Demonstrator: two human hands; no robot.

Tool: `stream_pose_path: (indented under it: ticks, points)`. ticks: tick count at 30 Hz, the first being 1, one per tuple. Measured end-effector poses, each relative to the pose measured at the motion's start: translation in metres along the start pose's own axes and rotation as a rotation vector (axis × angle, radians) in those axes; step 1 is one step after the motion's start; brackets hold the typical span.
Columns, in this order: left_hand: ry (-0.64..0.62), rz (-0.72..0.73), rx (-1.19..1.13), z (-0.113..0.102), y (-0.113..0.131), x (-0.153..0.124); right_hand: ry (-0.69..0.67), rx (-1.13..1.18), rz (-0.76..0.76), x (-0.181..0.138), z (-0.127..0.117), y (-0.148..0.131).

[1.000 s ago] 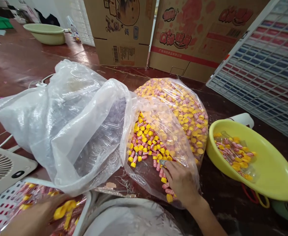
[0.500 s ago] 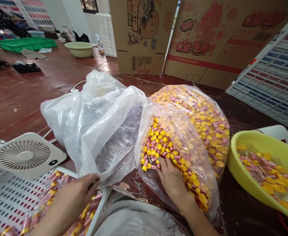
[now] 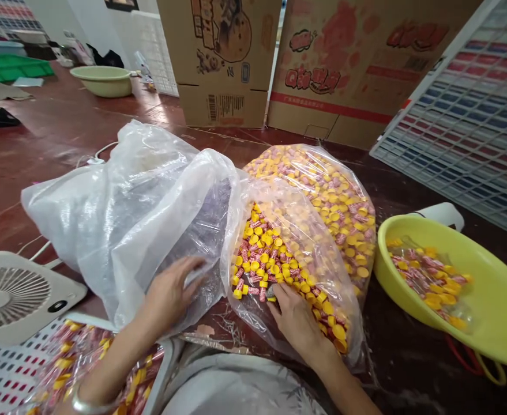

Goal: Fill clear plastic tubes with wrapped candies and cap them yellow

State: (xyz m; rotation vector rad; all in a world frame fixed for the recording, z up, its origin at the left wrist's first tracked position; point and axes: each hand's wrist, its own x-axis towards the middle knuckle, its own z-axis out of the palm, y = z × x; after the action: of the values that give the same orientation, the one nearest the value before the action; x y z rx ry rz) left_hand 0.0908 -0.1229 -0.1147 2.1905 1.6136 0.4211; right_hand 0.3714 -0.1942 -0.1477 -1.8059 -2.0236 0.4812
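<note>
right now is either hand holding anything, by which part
The left hand is open at the white bag, holding nothing visible. The right hand is among yellow-capped pieces; whether it grips one cannot be told.

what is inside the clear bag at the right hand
Small red-patterned pieces with yellow caps; the right hand is at the mouth of the bag. Anything beneath the top layer is covered.

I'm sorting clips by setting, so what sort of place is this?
Probably a packing workshop: a big clear bag of yellow-capped pieces, a white basket holding plastic-wrapped ones, and printed cardboard standing behind.
</note>
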Motion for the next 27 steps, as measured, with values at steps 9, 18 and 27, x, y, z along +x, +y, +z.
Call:
stream_pose_path:
  ticks: [9, 18, 27]
  points:
    - [-0.377, -0.179, -1.117, 0.026, 0.072, -0.041, 0.121, 0.805, 0.007, 0.006, -0.010, -0.043]
    - [-0.323, -0.439, -1.479, 0.037, 0.080, -0.035, 0.128, 0.268, -0.433, -0.006, -0.006, -0.046]
    - [-0.220, -0.158, -0.591, 0.037, 0.064, -0.018, 0.025, 0.120, -0.375, 0.004, -0.015, -0.034]
